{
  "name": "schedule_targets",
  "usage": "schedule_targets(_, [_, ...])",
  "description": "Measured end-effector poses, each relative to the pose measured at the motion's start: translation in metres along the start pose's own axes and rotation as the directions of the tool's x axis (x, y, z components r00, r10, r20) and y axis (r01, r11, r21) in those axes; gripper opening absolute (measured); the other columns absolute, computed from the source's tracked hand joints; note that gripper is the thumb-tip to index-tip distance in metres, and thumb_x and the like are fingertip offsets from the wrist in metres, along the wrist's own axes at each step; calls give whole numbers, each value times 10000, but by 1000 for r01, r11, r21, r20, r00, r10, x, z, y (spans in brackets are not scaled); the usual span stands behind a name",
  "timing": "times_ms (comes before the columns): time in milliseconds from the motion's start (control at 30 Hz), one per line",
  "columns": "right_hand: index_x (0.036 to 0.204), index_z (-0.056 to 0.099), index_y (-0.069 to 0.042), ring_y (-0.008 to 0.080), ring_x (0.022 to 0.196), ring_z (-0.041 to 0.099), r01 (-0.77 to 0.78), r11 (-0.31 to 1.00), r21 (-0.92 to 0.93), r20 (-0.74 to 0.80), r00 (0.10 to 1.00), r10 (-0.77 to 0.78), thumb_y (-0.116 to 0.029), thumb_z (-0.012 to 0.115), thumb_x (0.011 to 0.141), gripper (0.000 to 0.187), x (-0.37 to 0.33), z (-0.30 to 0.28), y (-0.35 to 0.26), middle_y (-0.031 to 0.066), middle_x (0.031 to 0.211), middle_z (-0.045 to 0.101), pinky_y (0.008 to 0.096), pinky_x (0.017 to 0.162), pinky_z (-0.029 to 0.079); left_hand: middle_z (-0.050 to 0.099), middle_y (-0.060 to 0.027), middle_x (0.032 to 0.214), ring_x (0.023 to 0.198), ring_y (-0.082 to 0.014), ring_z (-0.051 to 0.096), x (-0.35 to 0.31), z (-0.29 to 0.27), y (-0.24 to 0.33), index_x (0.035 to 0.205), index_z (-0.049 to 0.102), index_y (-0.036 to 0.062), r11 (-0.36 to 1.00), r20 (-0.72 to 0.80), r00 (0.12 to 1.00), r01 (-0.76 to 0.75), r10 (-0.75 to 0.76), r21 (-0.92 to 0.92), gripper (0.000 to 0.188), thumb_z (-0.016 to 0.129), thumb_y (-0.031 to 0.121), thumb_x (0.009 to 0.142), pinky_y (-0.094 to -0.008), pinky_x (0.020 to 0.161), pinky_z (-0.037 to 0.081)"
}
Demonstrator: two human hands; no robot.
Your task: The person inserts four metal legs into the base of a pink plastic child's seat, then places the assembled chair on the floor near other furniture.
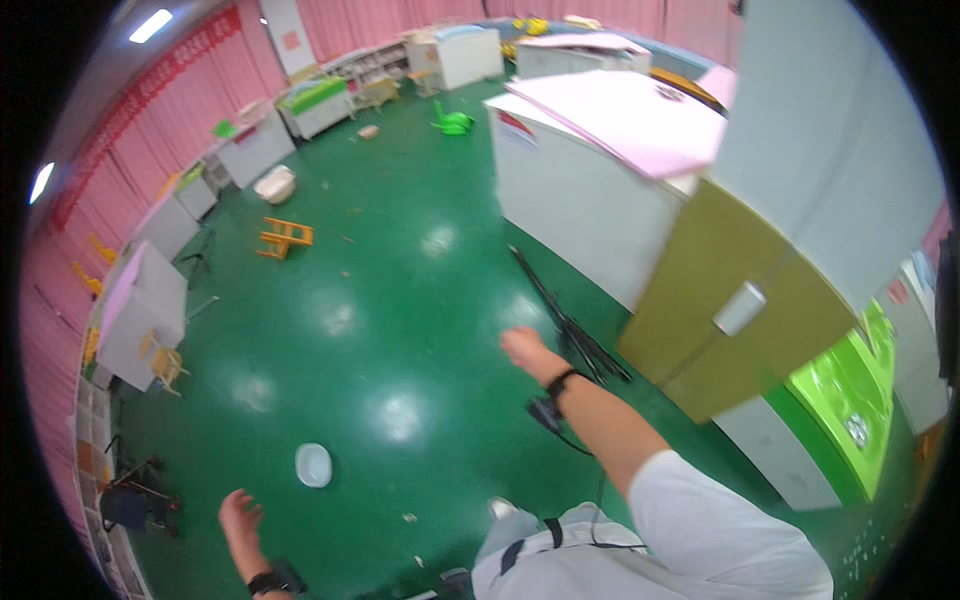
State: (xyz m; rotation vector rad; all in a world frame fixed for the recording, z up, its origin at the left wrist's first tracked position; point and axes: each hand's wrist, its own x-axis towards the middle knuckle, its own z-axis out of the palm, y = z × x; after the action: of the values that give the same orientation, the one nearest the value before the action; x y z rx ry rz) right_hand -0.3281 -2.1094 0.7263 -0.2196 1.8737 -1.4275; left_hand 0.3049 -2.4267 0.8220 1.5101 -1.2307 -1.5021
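Observation:
Out over the green floor [420, 290], my right hand [525, 348] is stretched forward with its fingers curled closed; nothing shows in it. A black band with a small dark device and cable sits on that wrist. Just beyond the hand, apart from it, a folded black tripod [572, 328] lies on the floor. Low at the left is my left hand [240, 517], its fingers loosely apart and holding nothing. It also wears a dark wristband. A pale oval plastic basin [313, 466] stands on the floor to the right of that hand, untouched.
A pillar with an olive base [700, 300] stands close at my right, beside a bright green sink [850, 400]. Behind it is a white counter with a pink top [620, 115]. An orange stool [285, 237] lies toppled ahead. White cabinets [140, 320] line the left wall.

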Motion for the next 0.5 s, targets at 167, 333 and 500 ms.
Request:
schedule_targets(167, [1024, 541, -65, 220, 811, 572, -145, 954, 264, 48, 989, 137, -231, 575, 856, 239, 42, 19, -85, 72, 922, 607, 382, 705, 495, 594, -98, 857, 607, -235, 568, 89, 124, 51, 1039, 574, 39, 986, 46, 985, 164, -165, 20, 282, 549, 246, 849, -377, 537, 487])
schedule_targets(333, [999, 556, -49, 230, 820, 587, -41, 947, 318, -61, 996, 64, -215, 554, 862, 215, 158, -22, -176, 79, 924, 613, 394, 699, 498, 602, -98, 764, 523, -220, 578, 201, 289, 66, 949, 567, 31, 980, 205, 969, 107, -141, 167, 190, 564, 176, 826, -342, 464, 478])
schedule_targets(500, [1026, 555, -55, 224, 787, 593, -71, 907, 414, -157, 976, 149, -235, 552, 864, 242, 321, -31, -236, 83, 937, 625, 372, 692, 506, 615, -106, 788, 574, -268, 608, 327, 380, 38, 930, 559, 29, 966, 206, 950, 202, -233, 162, 163, 553, 157, 829, -367, 494, 491])
